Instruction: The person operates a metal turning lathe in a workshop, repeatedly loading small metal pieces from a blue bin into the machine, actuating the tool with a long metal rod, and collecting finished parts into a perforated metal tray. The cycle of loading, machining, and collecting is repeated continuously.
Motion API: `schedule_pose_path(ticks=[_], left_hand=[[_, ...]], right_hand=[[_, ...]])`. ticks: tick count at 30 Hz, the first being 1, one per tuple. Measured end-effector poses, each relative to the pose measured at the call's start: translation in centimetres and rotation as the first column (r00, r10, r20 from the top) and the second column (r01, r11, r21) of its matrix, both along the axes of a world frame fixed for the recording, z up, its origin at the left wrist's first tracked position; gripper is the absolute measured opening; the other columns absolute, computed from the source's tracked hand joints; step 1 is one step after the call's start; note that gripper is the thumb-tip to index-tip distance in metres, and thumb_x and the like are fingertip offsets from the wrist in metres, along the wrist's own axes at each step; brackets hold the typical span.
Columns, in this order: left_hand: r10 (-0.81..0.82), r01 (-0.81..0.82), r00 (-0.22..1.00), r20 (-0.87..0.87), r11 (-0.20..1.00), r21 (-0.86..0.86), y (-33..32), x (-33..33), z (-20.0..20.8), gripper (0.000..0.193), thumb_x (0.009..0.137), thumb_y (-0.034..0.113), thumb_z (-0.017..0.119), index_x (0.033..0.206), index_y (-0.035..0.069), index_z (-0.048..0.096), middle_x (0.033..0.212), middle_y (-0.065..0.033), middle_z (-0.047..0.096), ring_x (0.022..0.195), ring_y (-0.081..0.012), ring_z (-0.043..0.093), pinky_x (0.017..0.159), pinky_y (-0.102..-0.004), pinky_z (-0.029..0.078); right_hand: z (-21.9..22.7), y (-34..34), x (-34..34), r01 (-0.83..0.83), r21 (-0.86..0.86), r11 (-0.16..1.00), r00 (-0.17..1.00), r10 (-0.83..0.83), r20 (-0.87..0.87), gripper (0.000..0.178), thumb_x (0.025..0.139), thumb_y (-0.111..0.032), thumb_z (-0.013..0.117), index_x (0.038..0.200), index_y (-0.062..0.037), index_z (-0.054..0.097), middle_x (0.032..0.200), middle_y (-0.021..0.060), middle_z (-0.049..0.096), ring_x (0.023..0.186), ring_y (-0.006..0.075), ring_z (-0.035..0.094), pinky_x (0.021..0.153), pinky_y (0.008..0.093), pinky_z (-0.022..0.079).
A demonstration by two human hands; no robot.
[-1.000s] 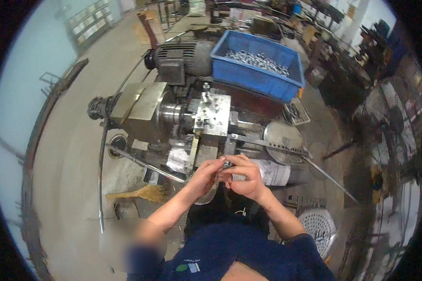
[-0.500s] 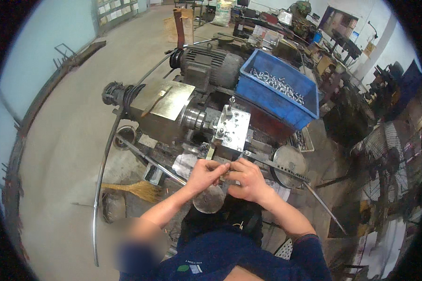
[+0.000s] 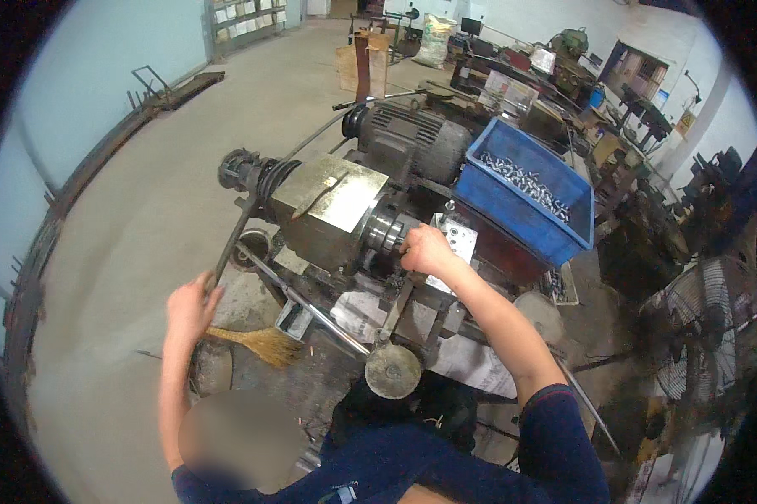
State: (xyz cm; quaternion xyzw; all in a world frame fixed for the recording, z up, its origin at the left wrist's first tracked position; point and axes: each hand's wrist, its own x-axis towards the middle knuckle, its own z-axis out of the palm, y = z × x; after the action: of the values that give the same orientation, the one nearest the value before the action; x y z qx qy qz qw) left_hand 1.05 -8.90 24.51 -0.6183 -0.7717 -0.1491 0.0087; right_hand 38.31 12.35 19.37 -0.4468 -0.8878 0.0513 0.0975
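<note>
My left hand [image 3: 192, 309] is closed round the long metal lever rod [image 3: 241, 225] at the left of a small lathe-like machine. The rod's lower part is hidden behind my hand and forearm. At the machine's middle, my right hand [image 3: 426, 250] has its fingers bent together right at the round metal chuck [image 3: 383, 232]. Whatever those fingers hold is hidden. Just beyond them is a pale metal tool block [image 3: 460, 238] with bolt holes, partly covered by my hand. A flat metal plate [image 3: 345, 197] covers the headstock, with a thin brown tool [image 3: 320, 195] lying on it.
Behind the block stands a blue plastic crate [image 3: 525, 220] of small shiny metal parts. An electric motor [image 3: 416, 134] sits at the back. Nearest me is a round metal disc [image 3: 393, 372]. A straw broom [image 3: 265, 344] lies lower left; a caged fan [image 3: 702, 328] stands right.
My hands were together in front of the machine. The left has moved out to the lever rod and taken hold; the right has moved forward to the chuck. The view has shifted a little.
</note>
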Motion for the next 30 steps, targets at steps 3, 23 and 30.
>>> schedule_pose_path(ticks=[3, 23, 30], left_hand=[[0.153, -0.157, 0.987, -0.042, 0.980, -0.118, -6.3, -5.7, -3.6, 0.038, 0.079, 0.031, 0.060, 0.109, 0.008, 0.055, 0.073, -0.0166, 0.062, 0.071, -0.0351, 0.059, 0.062, -0.0434, 0.046], [0.250, -0.289, 0.853, -0.458, 0.957, -0.016, -1.9, -23.4, -11.9, 0.007, 0.067, 0.009, 0.056, 0.073, 0.006, 0.056, 0.064, -0.0146, 0.060, 0.063, -0.0321, 0.060, 0.059, -0.0416, 0.047], [0.104, -0.071, 0.993, -0.049, 0.891, 0.448, 2.1, -15.5, -10.6, 0.029, 0.074, 0.018, 0.059, 0.100, 0.004, 0.060, 0.080, -0.0161, 0.062, 0.075, -0.0303, 0.060, 0.068, -0.0400, 0.047]], right_hand=[[-0.6, 0.5, -1.1, 0.001, -0.067, 0.998, 0.998, -0.005, -0.059, 0.026, 0.052, -0.019, 0.059, 0.073, -0.0097, 0.070, 0.076, 0.0137, 0.063, 0.082, 0.0321, 0.057, 0.072, 0.0384, 0.048], [1.0, 0.3, -2.1, 0.076, -0.174, 0.982, 0.985, -0.101, -0.140, 0.019, 0.055, -0.017, 0.056, 0.065, -0.0025, 0.065, 0.065, 0.0171, 0.060, 0.061, 0.0324, 0.060, 0.060, 0.0361, 0.049], [2.3, -2.9, 1.8, -0.109, 0.187, 0.976, 0.937, 0.164, -0.310, 0.027, 0.052, -0.016, 0.060, 0.076, -0.0058, 0.066, 0.091, 0.0111, 0.063, 0.083, 0.0305, 0.055, 0.072, 0.0359, 0.046]])
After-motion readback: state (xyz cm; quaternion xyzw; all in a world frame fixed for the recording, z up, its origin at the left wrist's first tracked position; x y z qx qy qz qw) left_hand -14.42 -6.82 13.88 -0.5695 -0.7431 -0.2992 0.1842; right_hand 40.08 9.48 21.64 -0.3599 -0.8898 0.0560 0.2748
